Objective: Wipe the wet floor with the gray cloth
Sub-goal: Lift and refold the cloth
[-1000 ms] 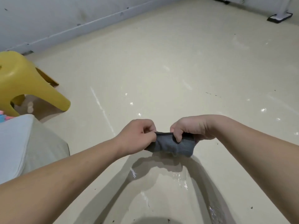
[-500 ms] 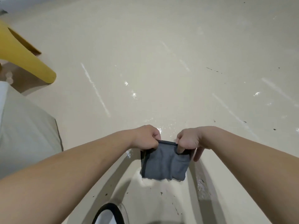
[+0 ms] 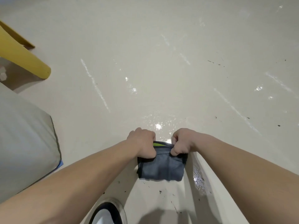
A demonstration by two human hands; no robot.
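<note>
Both hands grip the top edge of the gray cloth [image 3: 161, 168]: the left hand [image 3: 142, 143] at its 10 o'clock corner, the right hand [image 3: 182, 143] at its 2 o'clock corner, fingers curled round the fabric. The cloth spreads toward 6 o'clock over the pale floor [image 3: 161, 46]. Water [image 3: 157, 126] glints at the cloth's 12 o'clock. A shoe [image 3: 108, 212] shows at its 7 o'clock, a yellow stool leg [image 3: 24, 57] and a pale cushion [image 3: 24, 135] toward 9 and 10 o'clock.

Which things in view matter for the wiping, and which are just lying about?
For the job: gray cloth, gripped along its top edge by left hand and right hand; wet floor.
Lying about: yellow stool leg, pale cushion, shoe toe.
</note>
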